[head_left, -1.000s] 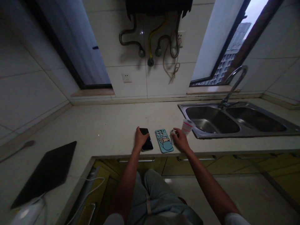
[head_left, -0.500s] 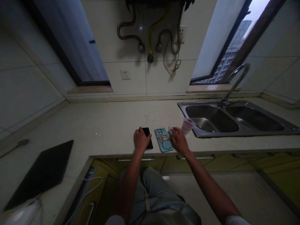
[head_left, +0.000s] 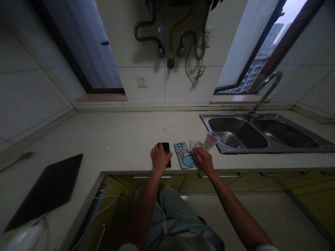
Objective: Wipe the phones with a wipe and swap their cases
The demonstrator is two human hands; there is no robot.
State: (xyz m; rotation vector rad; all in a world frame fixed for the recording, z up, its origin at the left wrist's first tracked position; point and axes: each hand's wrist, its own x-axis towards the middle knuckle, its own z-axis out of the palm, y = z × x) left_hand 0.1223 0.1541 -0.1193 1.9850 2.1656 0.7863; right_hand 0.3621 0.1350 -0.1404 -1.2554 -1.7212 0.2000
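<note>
My left hand (head_left: 160, 157) lies over a black smartphone (head_left: 165, 148) on the counter, its fingers and thumb at the phone's two edges. Right of it is a light-blue phone case (head_left: 184, 157) with a cartoon figure and camera openings. My right hand (head_left: 204, 159) is closed in a pinch at the case's right edge. Something small and dark shows at its fingertips, too small to name. Behind those fingers lies a pale flat piece (head_left: 195, 144), partly hidden. A see-through plastic cup (head_left: 210, 140) with pink marks stands tilted just beyond my right hand.
A double steel sink (head_left: 222, 150) with a curved tap (head_left: 269, 83) is set into the counter (head_left: 125, 139) on the right. At left lie a black flat panel (head_left: 49, 190) and a white cable (head_left: 106, 205). Pipes (head_left: 146, 38) hang on the wall.
My right hand has drawn back slightly from the pale flat piece toward the case's edge, its fingers now pinched. My left hand stays on the smartphone, its thumb shifted. The view has tilted slightly.
</note>
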